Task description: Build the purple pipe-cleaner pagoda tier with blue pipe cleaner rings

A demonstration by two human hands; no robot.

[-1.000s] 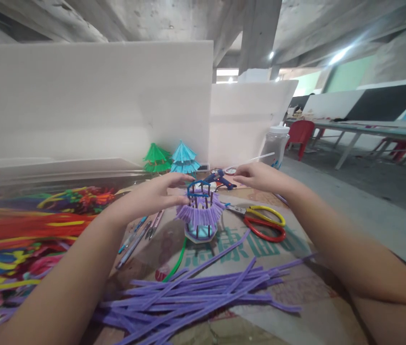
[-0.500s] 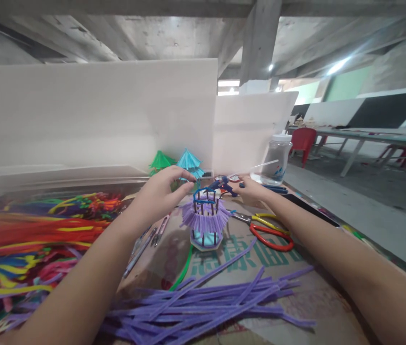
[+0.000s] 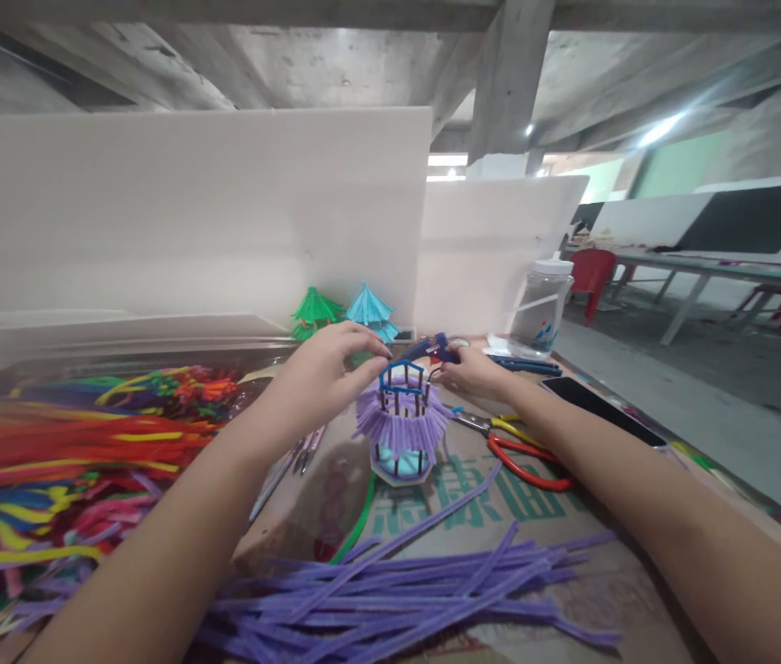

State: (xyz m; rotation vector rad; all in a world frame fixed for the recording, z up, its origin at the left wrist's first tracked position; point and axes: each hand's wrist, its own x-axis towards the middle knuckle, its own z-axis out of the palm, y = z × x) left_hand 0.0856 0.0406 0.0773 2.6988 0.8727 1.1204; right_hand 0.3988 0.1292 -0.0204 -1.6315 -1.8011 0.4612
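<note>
A small pagoda model (image 3: 404, 426) stands upright on the cardboard. It has a fringed purple roof, dark posts, a blue ring on top and a pale blue floor. My left hand (image 3: 335, 364) is at the upper left of the model, thumb and forefinger nearly together by the blue ring. Whatever they pinch is too small to make out. Behind the model to the right, my right hand (image 3: 477, 372) is closed round the handle of a dark blue glue gun (image 3: 424, 349) with a small red light. Its nozzle points left, towards my left fingertips.
Purple pipe cleaners (image 3: 396, 590) lie in front, coloured ones (image 3: 72, 443) at left. Scissors (image 3: 528, 461), a phone (image 3: 601, 410) and a water bottle (image 3: 540, 309) are at right. Green (image 3: 316, 312) and light blue (image 3: 368, 312) roofed models stand behind, before a white board (image 3: 183, 221).
My right hand has come nearer the model and now grips the glue gun's handle. My left fingertips have lowered slightly towards the blue ring. The view has shifted a little.
</note>
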